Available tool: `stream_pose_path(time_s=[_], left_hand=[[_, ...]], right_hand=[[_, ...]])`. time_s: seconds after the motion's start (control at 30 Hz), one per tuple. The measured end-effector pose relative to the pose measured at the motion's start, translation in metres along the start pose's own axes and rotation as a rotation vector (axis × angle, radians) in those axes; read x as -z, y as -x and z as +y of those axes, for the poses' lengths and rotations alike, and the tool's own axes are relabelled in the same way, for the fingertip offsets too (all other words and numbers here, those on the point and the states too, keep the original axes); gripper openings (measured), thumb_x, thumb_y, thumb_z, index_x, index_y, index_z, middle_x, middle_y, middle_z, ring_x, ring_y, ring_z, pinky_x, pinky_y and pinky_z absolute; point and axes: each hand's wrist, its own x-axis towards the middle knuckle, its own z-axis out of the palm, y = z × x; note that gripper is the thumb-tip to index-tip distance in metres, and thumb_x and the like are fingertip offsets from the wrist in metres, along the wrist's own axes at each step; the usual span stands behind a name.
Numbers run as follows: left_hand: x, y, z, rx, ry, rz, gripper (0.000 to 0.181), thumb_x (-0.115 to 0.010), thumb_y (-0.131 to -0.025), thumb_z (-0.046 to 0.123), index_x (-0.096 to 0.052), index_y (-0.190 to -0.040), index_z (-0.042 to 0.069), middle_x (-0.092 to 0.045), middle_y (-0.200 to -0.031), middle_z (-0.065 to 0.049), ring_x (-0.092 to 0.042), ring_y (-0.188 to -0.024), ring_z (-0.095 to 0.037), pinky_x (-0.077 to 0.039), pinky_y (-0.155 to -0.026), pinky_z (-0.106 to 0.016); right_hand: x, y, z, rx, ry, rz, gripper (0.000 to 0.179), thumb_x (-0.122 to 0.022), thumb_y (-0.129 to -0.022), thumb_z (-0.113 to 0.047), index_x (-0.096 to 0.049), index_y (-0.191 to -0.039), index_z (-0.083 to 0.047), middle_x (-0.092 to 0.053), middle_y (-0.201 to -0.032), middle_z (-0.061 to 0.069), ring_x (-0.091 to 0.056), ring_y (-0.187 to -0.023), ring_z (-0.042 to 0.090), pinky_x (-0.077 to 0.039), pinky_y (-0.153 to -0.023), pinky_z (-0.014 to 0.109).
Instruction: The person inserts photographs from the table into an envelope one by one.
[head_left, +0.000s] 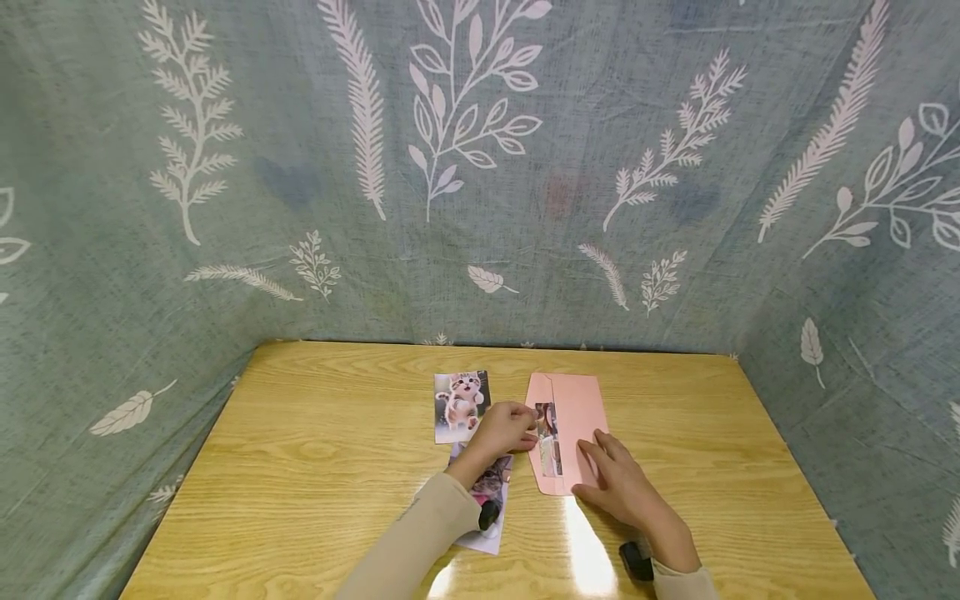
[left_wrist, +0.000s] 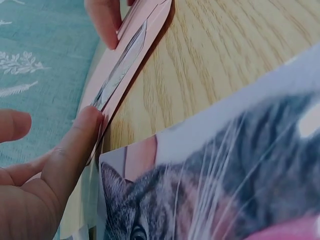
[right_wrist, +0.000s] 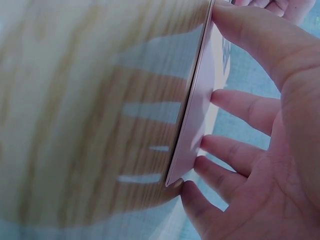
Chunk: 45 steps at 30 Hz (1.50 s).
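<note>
A pink envelope [head_left: 581, 400] lies on the table with its flap side to the left. A photo [head_left: 551, 458] shows as a narrow strip along the flap, most of it hidden inside the envelope. My left hand [head_left: 506, 429] is at the envelope's left edge; in the left wrist view an extended fingertip [left_wrist: 91, 117] touches beside the photo strip. My right hand [head_left: 622, 487] rests spread fingertips on the envelope's lower right part, the thumb at its near edge. Beneath my left forearm lies a tabby cat photo [left_wrist: 190, 185], partly covered.
A kitten photo [head_left: 457, 408] lies to the left of the envelope, above the tabby photo. The wooden table [head_left: 322, 450] is bordered by a leaf-patterned grey-green cloth [head_left: 300, 192] at the back and sides. Dark devices sit at both wrists.
</note>
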Motion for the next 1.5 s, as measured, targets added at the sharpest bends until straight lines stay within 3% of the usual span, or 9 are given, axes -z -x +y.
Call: stream_pose_path(time_s=[0.3,0.6,1.03,1.27,1.5], left_hand=[[-0.004,-0.002,-0.002,-0.002,0.002,-0.015,0.028,-0.06,-0.1,0.016,-0.065,-0.116,-0.006,-0.069,-0.099,-0.015,-0.071,-0.079,-0.022,-0.061,-0.069,-0.03],[-0.009,0.0,0.003,-0.038,-0.035,-0.059,0.032,-0.063,-0.096,0.007,-0.061,-0.122,-0.011,-0.069,-0.099,-0.017,-0.071,-0.08,-0.025,-0.061,-0.07,-0.032],[-0.011,-0.001,0.002,-0.081,-0.102,-0.062,0.031,-0.063,-0.097,0.007,-0.061,-0.122,-0.011,-0.07,-0.098,-0.015,-0.07,-0.079,-0.023,-0.061,-0.07,-0.032],[-0.012,-0.001,-0.001,-0.063,-0.113,-0.061,0.032,-0.064,-0.098,0.01,-0.061,-0.124,-0.008,-0.07,-0.098,-0.011,-0.07,-0.08,-0.02,-0.06,-0.069,-0.028],[-0.013,-0.001,0.001,-0.074,-0.116,-0.067,0.032,-0.065,-0.097,0.01,-0.062,-0.124,-0.008,-0.07,-0.097,-0.01,-0.071,-0.08,-0.02,-0.06,-0.068,-0.028]], right_hand=[[-0.001,0.002,-0.001,0.044,0.002,0.049,0.07,-0.084,-0.082,-0.031,-0.056,-0.137,0.001,-0.042,-0.143,0.035,-0.039,-0.131,0.055,-0.038,-0.101,0.067],[0.0,0.001,0.0,0.03,-0.009,0.026,0.07,-0.082,-0.084,-0.032,-0.054,-0.139,0.001,-0.04,-0.145,0.035,-0.037,-0.134,0.053,-0.036,-0.105,0.066],[-0.001,0.001,0.0,0.042,-0.012,0.041,0.07,-0.082,-0.084,-0.031,-0.054,-0.138,0.003,-0.04,-0.144,0.036,-0.037,-0.133,0.054,-0.037,-0.104,0.066],[-0.001,0.003,-0.001,-0.01,-0.063,0.033,0.071,-0.085,-0.082,-0.03,-0.055,-0.138,0.001,-0.03,-0.147,0.042,-0.026,-0.138,0.056,-0.035,-0.104,0.067],[0.001,0.002,0.001,-0.049,-0.075,0.0,0.074,-0.084,-0.083,-0.033,-0.053,-0.141,0.0,-0.029,-0.15,0.039,-0.027,-0.139,0.054,-0.038,-0.104,0.065]])
